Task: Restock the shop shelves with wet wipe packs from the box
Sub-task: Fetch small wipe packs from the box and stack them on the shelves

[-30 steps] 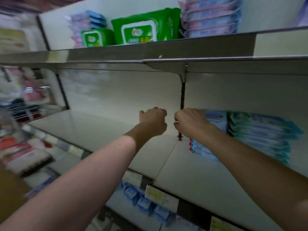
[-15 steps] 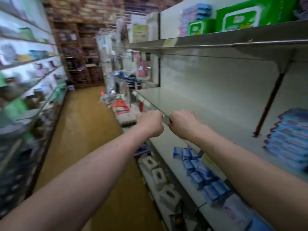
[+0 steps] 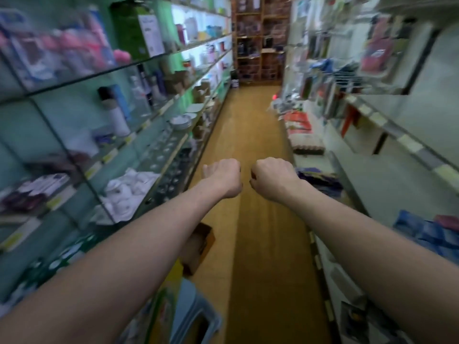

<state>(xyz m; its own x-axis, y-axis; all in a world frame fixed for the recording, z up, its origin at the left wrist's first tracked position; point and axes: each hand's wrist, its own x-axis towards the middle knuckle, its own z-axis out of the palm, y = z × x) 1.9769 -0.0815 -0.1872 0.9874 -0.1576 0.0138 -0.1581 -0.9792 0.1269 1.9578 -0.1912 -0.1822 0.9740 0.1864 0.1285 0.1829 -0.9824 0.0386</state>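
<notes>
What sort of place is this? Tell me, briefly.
A small general shop, probably: a narrow aisle floor between glass shelves of goods with price labels and metal shelving with hanging packets.

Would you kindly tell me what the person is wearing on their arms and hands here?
Nothing visible. The left hand and right hand are ungloved, and no ring shows from this side. The left forearm and right forearm are bare right to the picture's edge, with no sleeve, and neither wrist carries a watch or bracelet.
</notes>
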